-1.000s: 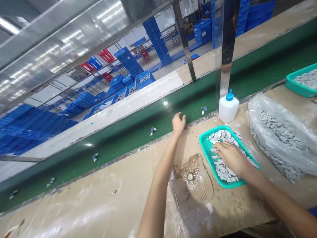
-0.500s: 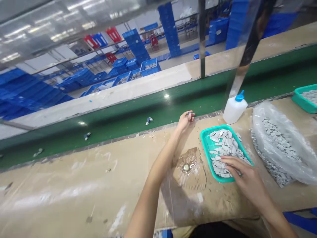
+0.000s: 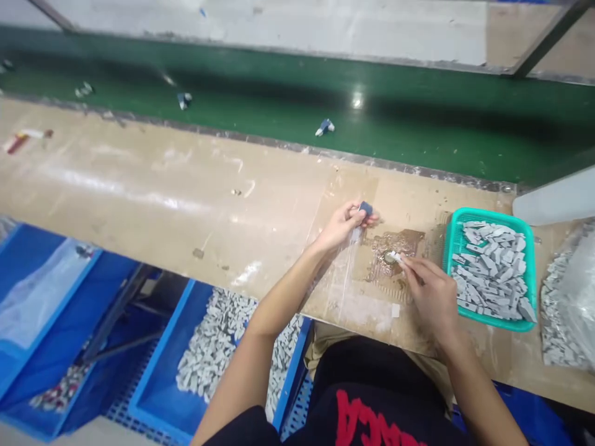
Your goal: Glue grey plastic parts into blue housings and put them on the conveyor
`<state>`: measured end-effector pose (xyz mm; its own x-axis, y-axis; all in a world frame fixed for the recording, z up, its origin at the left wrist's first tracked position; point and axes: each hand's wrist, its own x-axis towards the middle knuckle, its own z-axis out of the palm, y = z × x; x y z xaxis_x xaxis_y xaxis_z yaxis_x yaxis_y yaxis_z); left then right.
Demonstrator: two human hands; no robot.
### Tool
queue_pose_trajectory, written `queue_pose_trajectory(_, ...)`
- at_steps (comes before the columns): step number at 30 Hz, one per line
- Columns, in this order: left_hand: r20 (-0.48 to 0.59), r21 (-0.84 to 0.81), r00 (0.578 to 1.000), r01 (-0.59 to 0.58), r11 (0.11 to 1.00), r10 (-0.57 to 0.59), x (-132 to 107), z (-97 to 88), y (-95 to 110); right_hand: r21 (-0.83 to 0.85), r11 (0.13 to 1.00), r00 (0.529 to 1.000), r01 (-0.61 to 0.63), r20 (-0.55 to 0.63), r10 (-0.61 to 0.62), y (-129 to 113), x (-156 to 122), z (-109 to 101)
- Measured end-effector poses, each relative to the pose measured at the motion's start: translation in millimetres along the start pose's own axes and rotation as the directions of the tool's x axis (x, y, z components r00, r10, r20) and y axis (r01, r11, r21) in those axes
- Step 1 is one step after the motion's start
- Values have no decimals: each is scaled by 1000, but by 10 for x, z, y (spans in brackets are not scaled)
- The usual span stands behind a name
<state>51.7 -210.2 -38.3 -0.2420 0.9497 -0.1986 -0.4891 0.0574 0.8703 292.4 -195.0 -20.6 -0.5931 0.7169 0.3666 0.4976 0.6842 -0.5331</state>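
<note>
Between the fingers of my left hand (image 3: 346, 224) is a small dark-blue part (image 3: 365, 208), held above the bench. My right hand (image 3: 430, 291) pinches a small pale grey plastic piece (image 3: 395, 256). That piece's tip is over the wet, glossy patch on a brown cardboard scrap (image 3: 409, 240), where a small round thing is partly covered. To the right of my right hand stands a turquoise basket (image 3: 531, 272) filled with similar grey pieces (image 3: 493, 266).
Beyond the bench (image 3: 176, 186) runs a green belt (image 3: 260, 105) carrying several small blue-and-white assemblies (image 3: 325, 127). A white bottle (image 3: 553, 195) and a clear bag (image 3: 579, 291) of pieces stand at the right. Blue bins (image 3: 153, 378) sit below the bench at left.
My right hand has left the basket with a grey piece and moved left to the wet cardboard. My left hand has come back from the belt edge holding the blue part. The view tilted down.
</note>
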Motion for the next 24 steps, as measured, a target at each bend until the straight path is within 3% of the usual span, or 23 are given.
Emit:
queue_pose_trajectory(6, 28, -8, 998, -57, 998, 57, 4, -38, 3, -137, 982, 991, 132, 16, -131, -11, 77, 44)
queue_pose_trajectory(13, 45, 143, 983, -184, 973, 179, 36, -72, -24, -198, 972, 990, 127, 79, -114, -68, 52, 55)
queue_pose_trajectory(24, 58, 256, 981, -192, 947, 183, 25, -13, -51, -209, 976, 990, 54, 137, -25, -78, 21, 58)
